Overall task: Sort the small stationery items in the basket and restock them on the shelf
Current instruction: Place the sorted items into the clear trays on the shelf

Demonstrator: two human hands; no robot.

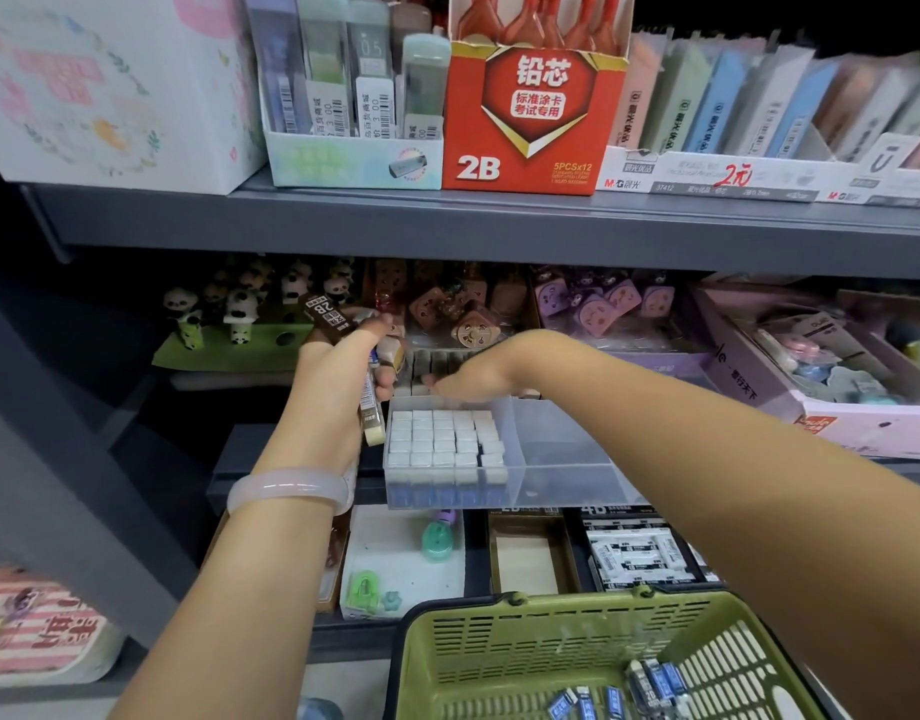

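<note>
A green plastic basket (504,652) sits at the bottom right with several small blue lead cases (650,683) in it. On the middle shelf stands a clear plastic bin (556,454), its left part packed with rows of white-capped blue cases (442,441). My left hand (343,376) grips a bundle of brown 2B lead cases (325,317) just left of the bin. My right hand (463,379) reaches over the bin's back edge, fingers curled down among dark cases behind it; what it holds is hidden.
The upper shelf carries a red 2B lead box (530,111), a pastel case box (354,111) and a row of slim packs (759,111). Panda erasers (240,314), purple boxes (593,309) and a pink carton (837,366) fill the middle shelf. Trays (406,558) lie below.
</note>
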